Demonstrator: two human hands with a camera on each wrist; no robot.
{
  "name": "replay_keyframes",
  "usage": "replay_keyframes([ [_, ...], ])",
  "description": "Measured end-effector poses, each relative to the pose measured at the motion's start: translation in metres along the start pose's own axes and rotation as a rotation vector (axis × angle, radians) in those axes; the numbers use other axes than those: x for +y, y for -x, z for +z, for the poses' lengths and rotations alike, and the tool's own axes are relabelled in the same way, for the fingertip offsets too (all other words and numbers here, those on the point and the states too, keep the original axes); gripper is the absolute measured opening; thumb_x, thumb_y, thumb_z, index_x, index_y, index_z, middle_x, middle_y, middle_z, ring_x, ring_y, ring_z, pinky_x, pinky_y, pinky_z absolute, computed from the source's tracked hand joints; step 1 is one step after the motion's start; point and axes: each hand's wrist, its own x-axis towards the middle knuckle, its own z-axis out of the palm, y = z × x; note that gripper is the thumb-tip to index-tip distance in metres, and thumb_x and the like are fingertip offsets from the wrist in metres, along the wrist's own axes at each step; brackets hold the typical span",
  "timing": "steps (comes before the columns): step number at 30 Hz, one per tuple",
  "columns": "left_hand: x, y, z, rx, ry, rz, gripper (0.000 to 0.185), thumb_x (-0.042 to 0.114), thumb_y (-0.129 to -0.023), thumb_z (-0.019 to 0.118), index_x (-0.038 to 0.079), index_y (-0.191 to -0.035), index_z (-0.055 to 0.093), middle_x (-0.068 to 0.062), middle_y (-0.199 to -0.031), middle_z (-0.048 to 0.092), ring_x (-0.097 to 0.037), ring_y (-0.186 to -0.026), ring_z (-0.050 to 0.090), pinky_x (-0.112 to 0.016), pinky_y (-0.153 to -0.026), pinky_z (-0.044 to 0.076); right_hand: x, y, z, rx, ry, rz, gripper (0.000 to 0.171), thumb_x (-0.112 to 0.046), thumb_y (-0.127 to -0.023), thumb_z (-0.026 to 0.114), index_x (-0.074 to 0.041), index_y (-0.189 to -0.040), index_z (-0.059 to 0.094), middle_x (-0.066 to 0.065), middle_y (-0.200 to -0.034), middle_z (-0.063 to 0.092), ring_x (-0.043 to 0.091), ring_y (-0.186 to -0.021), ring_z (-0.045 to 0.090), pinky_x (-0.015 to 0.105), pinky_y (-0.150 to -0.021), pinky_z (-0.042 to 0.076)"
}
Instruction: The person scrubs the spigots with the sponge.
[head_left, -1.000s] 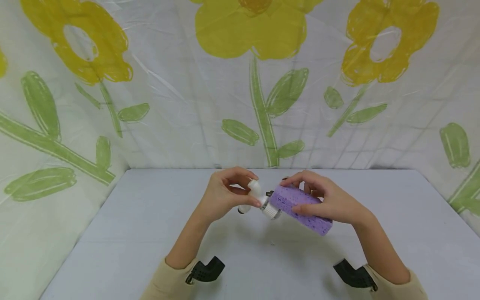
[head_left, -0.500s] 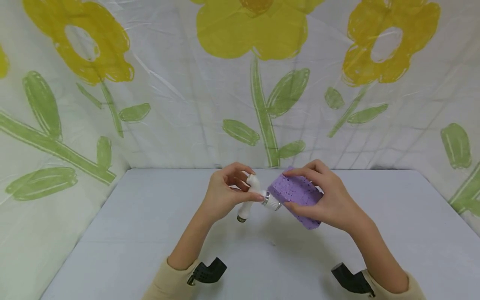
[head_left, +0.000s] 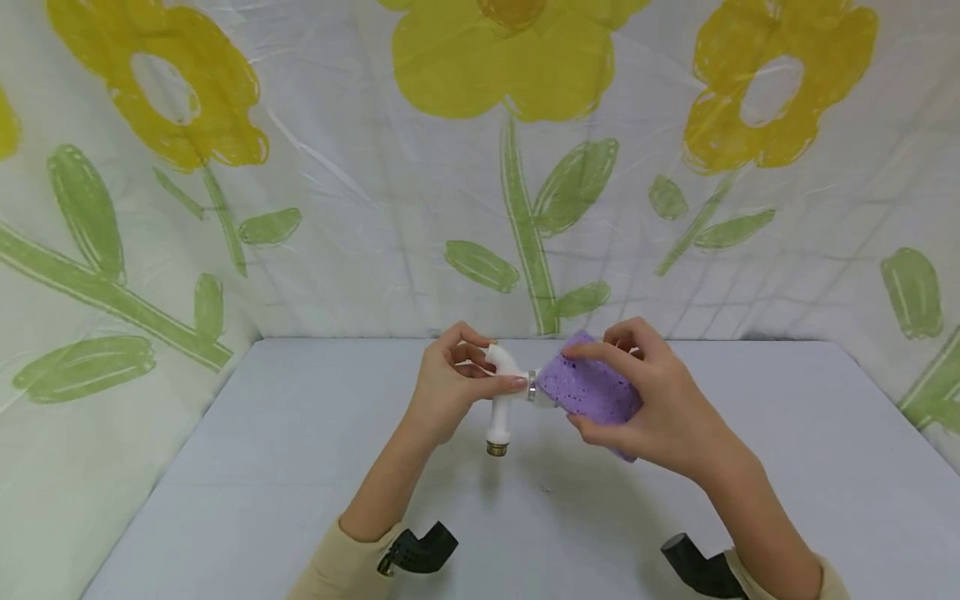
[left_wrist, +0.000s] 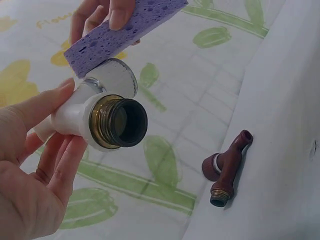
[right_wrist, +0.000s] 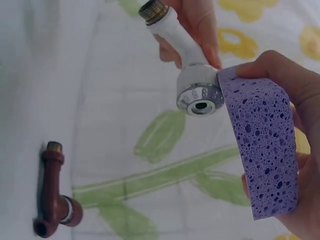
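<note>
My left hand (head_left: 453, 379) pinches a white tap (head_left: 500, 412) by its body, thumb in front and fingers behind. The tap's threaded brass end points down in the head view, and its ribbed round knob (left_wrist: 117, 77) with a chrome ring faces the right hand. In my right hand (head_left: 656, 400) is a purple sponge (head_left: 588, 383), held between thumb and fingers. One end of the sponge lies against the tap's knob (right_wrist: 197, 82). Both things are above the table, and the sponge covers part of the knob in the head view.
A dark red tap (left_wrist: 227, 167) with a brass thread lies on the white table (head_left: 262, 500); in the head view it is hidden behind the hands and sponge. A cloth (head_left: 352, 250) printed with yellow flowers hangs behind the table.
The white tap has turned so its threaded end hangs straight down. My right hand has shifted its grip, and the sponge is tilted differently, its broad face now showing to the head camera.
</note>
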Motion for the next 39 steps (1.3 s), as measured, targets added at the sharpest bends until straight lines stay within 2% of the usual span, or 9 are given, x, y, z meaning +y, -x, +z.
replay_keyframes([
  [5,0.001,0.000,0.000,0.025,0.012,-0.022,0.039,-0.009,-0.077,0.087,0.003,-0.098,0.057,-0.008,-0.089,0.064,-0.018,-0.073,0.068,-0.031,-0.065,0.061,-0.001,0.001,0.000,-0.011,-0.005,-0.037,0.064,-0.013,-0.066,0.097,-0.028,-0.123,0.072,-0.001,-0.115,0.051,0.015,-0.104,0.052,0.031,-0.068,0.061],
  [11,0.000,0.000,0.001,0.016,0.028,-0.040,0.040,-0.009,-0.076,0.087,0.004,-0.099,0.057,-0.007,-0.087,0.061,-0.018,-0.073,0.069,-0.032,-0.065,0.060,-0.001,0.000,0.001,0.025,0.044,-0.064,0.065,-0.015,-0.066,0.098,-0.025,-0.125,0.072,0.005,-0.115,0.051,0.017,-0.102,0.052,0.033,-0.068,0.061],
  [15,0.000,0.000,0.002,0.033,0.043,-0.043,0.040,-0.010,-0.075,0.088,0.004,-0.098,0.058,-0.005,-0.086,0.058,-0.018,-0.073,0.069,-0.033,-0.064,0.061,-0.001,0.001,-0.002,-0.009,0.037,-0.079,0.065,-0.014,-0.064,0.098,-0.027,-0.123,0.073,0.001,-0.114,0.050,0.015,-0.100,0.050,0.031,-0.067,0.059],
  [22,0.001,0.000,0.000,0.054,0.078,-0.061,0.039,-0.009,-0.077,0.086,0.008,-0.095,0.057,-0.005,-0.087,0.059,-0.018,-0.080,0.066,-0.034,-0.066,0.061,-0.001,-0.001,-0.002,0.013,0.001,-0.053,0.064,-0.013,-0.068,0.097,-0.026,-0.126,0.072,0.001,-0.116,0.053,0.016,-0.103,0.056,0.031,-0.070,0.061],
  [28,0.000,-0.001,-0.002,0.052,0.189,-0.054,0.037,-0.013,-0.080,0.080,0.011,-0.094,0.056,-0.004,-0.089,0.065,-0.019,-0.085,0.065,-0.035,-0.069,0.064,0.003,0.001,-0.009,-0.013,-0.082,-0.044,0.070,-0.008,-0.068,0.097,-0.027,-0.129,0.069,-0.005,-0.119,0.058,0.013,-0.104,0.061,0.029,-0.071,0.059],
  [34,-0.001,0.000,-0.003,0.034,0.337,-0.022,0.039,-0.020,-0.083,0.071,0.014,-0.094,0.054,-0.003,-0.090,0.067,-0.015,-0.078,0.068,-0.030,-0.067,0.063,0.007,0.001,-0.013,-0.016,-0.111,-0.066,0.071,-0.006,-0.066,0.097,-0.024,-0.129,0.070,-0.005,-0.119,0.062,0.011,-0.104,0.063,0.023,-0.080,0.058],
  [39,-0.003,-0.001,-0.005,0.001,0.380,-0.013,0.039,-0.021,-0.084,0.067,0.015,-0.094,0.056,-0.002,-0.091,0.067,-0.014,-0.075,0.069,-0.029,-0.067,0.062,0.007,0.000,-0.011,-0.016,-0.155,-0.086,0.072,-0.004,-0.066,0.098,-0.020,-0.129,0.069,-0.002,-0.121,0.065,0.011,-0.108,0.064,0.018,-0.088,0.057],
])
